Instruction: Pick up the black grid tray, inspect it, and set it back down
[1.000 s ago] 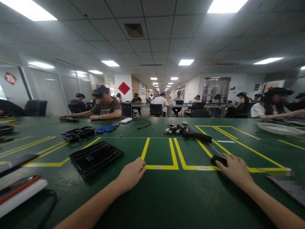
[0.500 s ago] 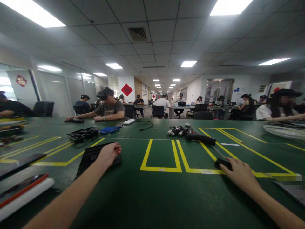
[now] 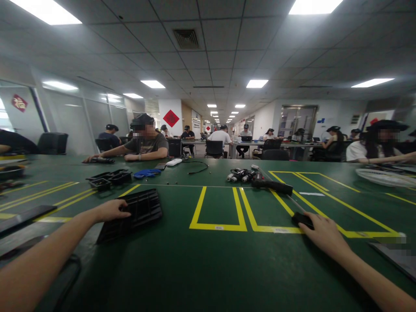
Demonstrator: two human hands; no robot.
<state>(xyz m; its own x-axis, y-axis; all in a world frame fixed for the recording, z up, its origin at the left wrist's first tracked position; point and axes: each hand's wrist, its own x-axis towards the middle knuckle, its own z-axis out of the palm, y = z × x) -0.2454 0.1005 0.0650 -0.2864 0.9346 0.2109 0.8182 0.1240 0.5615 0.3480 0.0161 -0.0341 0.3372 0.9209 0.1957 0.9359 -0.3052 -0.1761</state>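
My left hand (image 3: pixel 111 210) rests on the left edge of a flat black ribbed tray (image 3: pixel 139 211) on the green table (image 3: pixel 208 264), fingers curled over its rim. My right hand (image 3: pixel 321 234) lies on the table at the right, fingertips on a small black object (image 3: pixel 302 219) at the near end of a thin rod. That rod runs back to a black screwdriver handle (image 3: pixel 271 186) lying across the yellow taped lines (image 3: pixel 217 226).
Small metal parts (image 3: pixel 240 175) lie behind the screwdriver. Black trays (image 3: pixel 108 178), a blue glove (image 3: pixel 145 173) and a cable (image 3: pixel 197 167) sit further back. Phones (image 3: pixel 22 216) lie at the left edge, a white plate (image 3: pixel 383 177) at the right. Other people sit across the table.
My left hand moved leftward from the yellow-taped box across to the black tray and now holds its left edge. My right hand stayed on the small black object.
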